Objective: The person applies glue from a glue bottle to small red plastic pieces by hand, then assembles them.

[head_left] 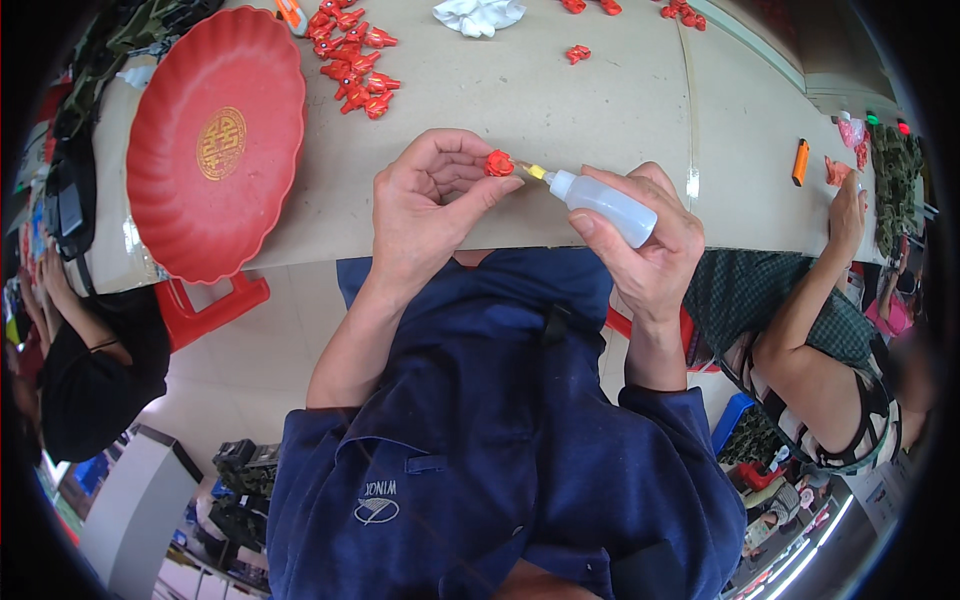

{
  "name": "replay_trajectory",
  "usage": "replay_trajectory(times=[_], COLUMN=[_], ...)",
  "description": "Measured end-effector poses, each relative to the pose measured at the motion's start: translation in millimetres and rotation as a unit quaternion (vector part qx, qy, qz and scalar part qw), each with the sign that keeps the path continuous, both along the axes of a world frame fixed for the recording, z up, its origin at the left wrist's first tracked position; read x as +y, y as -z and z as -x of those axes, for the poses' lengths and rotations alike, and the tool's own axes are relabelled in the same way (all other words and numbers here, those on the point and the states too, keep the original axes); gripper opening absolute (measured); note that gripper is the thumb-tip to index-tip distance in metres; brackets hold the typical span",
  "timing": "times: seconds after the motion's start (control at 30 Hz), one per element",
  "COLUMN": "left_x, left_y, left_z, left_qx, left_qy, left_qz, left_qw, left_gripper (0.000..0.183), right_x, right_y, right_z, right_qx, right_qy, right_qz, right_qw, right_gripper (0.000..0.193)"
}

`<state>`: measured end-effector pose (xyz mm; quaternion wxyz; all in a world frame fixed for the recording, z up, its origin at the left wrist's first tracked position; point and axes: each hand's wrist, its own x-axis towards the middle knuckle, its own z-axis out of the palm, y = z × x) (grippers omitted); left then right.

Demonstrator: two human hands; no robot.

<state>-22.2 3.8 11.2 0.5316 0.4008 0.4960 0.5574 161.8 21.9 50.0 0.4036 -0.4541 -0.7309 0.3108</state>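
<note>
Between the thumb and fingers of my left hand is a small red part, rounded and shiny; its exact kind is too small to make out. My right hand is closed round a translucent white squeeze bottle. The bottle lies tilted, its yellow-collared nozzle pointing left. The nozzle's thin tip reaches the red part or ends just beside it; I cannot tell whether they touch. Both hands are above the table's near edge.
A red scalloped tray stands at the left of the table. Beyond my left hand lie several red pieces in a cluster. A crumpled white cloth is at the far edge, an orange cutter at right. People sit on both sides.
</note>
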Motion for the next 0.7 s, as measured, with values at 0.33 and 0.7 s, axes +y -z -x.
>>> replay_trajectory(times=[0.33, 0.7], left_x=[0.4, 0.5], left_y=[0.3, 3.0], left_z=[-1.0, -0.2], left_qx=[0.005, -0.024], left_qy=[0.0, -0.004], left_qz=[-0.02, -0.032], left_qw=[1.0, 0.999], left_gripper=[0.022, 0.022], right_x=[-2.6, -2.5], right_y=[-2.3, -2.2], right_z=[-2.2, -2.4], right_qx=[-0.001, -0.005], right_qy=[0.007, 0.0], right_qz=[0.003, 0.009], right_qw=[1.0, 1.0], right_gripper=[0.034, 0.033])
